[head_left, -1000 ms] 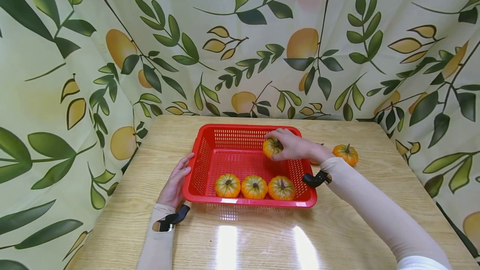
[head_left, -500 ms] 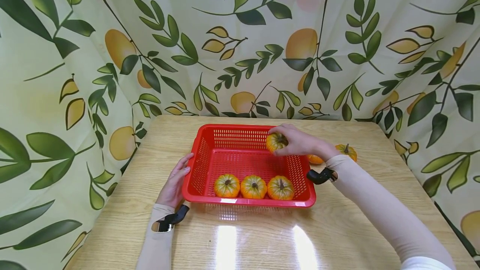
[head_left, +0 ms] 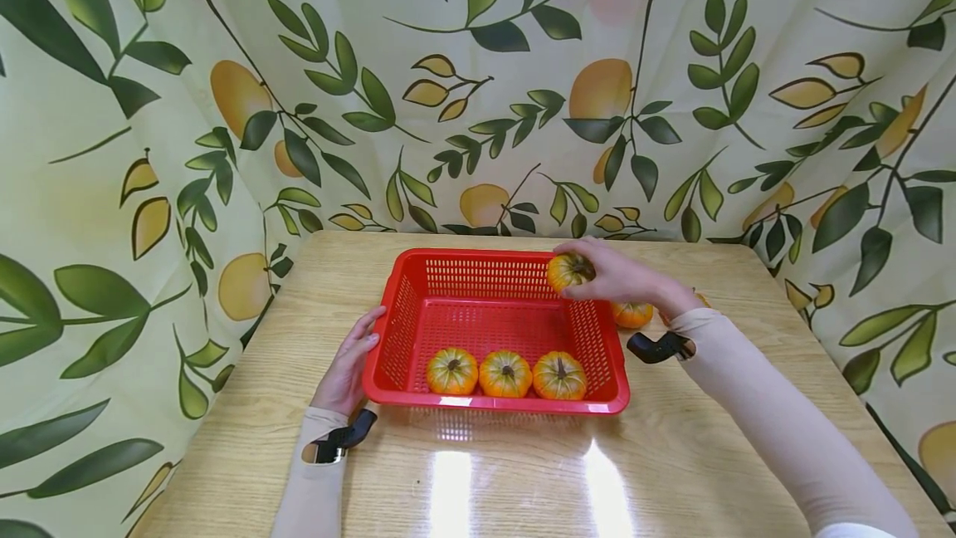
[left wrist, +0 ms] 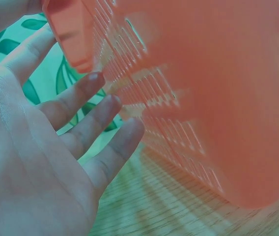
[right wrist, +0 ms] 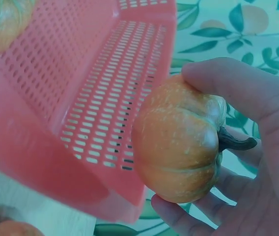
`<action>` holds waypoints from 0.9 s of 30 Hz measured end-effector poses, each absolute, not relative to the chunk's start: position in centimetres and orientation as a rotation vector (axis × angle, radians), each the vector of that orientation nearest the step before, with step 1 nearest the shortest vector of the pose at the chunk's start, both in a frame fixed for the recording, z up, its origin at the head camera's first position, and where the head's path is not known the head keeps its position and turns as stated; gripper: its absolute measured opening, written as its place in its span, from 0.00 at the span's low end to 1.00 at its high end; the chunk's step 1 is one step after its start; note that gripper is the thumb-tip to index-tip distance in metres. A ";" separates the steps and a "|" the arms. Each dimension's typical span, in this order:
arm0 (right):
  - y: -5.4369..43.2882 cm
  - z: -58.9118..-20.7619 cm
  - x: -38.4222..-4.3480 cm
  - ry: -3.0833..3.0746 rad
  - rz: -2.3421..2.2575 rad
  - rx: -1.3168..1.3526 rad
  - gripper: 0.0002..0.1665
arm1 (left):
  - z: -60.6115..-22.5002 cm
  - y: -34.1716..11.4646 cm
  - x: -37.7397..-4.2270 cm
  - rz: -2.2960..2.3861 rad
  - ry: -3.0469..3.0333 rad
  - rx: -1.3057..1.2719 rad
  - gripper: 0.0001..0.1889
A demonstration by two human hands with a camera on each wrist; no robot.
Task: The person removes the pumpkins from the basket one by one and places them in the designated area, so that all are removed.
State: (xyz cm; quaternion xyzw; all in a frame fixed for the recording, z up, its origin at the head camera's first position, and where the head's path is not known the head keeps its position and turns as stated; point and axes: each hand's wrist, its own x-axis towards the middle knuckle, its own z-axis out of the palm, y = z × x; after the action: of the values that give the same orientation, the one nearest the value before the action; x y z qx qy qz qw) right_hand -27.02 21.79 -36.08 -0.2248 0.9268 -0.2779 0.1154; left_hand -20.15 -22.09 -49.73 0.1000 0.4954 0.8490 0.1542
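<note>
My right hand (head_left: 621, 276) holds a small orange pumpkin (head_left: 568, 274) above the back right corner of a red plastic basket (head_left: 485, 399). In the right wrist view, the thumb and fingers grip the held pumpkin (right wrist: 179, 140) around its sides, its dark stem pointing towards the palm. Three similar pumpkins sit in a row along the basket's near side: left (head_left: 451, 371), middle (head_left: 506, 374) and right (head_left: 559, 375). My left hand (head_left: 346, 370) rests at the basket's left rim. Its fingers extend loosely against the slotted outer wall (left wrist: 179, 113) in the left wrist view.
Just right of the basket, another pumpkin (head_left: 631, 315) lies on the wooden table (head_left: 396, 471), with more orange showing behind my right wrist. A leaf-patterned curtain (head_left: 478, 90) surrounds the table's back and sides.
My right hand has moved right and slightly back with its pumpkin, towards the basket's back right corner. Its forearm now covers most of the far right pumpkin. The left hand stays put.
</note>
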 end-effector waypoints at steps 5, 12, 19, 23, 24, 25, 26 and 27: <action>22.8 -35.9 -27.1 2.738 -0.815 -0.587 0.47 | -49.7 -22.1 -20.1 2.429 1.427 0.266 0.25; 24.4 -35.9 -26.8 2.745 -0.871 -0.582 0.45 | -49.7 -22.1 -20.1 2.424 1.430 0.240 0.25; 25.7 -35.8 -26.4 2.766 -0.826 -0.547 0.45 | -49.7 -22.0 -20.1 2.431 1.428 0.225 0.26; 26.4 -35.8 -26.3 2.768 -0.808 -0.502 0.46 | -49.7 -22.0 -20.1 2.433 1.423 0.230 0.26; 26.5 -35.8 -26.2 2.769 -0.805 -0.494 0.46 | -49.7 -22.0 -20.1 2.434 1.423 0.230 0.25; 26.6 -35.8 -26.2 2.767 -0.809 -0.484 0.47 | -49.7 -22.0 -20.1 2.435 1.422 0.231 0.25; 26.8 -35.8 -26.2 2.767 -0.810 -0.473 0.47 | -49.7 -22.0 -20.1 2.436 1.422 0.232 0.25; 26.9 -35.8 -26.2 2.768 -0.811 -0.469 0.47 | -49.8 -22.0 -20.1 2.436 1.423 0.233 0.25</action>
State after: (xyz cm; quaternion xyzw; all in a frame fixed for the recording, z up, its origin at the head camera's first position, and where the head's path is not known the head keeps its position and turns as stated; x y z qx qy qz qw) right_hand -26.19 26.90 -35.79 -0.1594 0.9416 -0.2759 0.1093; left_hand -20.13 -22.03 -49.75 0.0814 0.4966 0.8502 0.1549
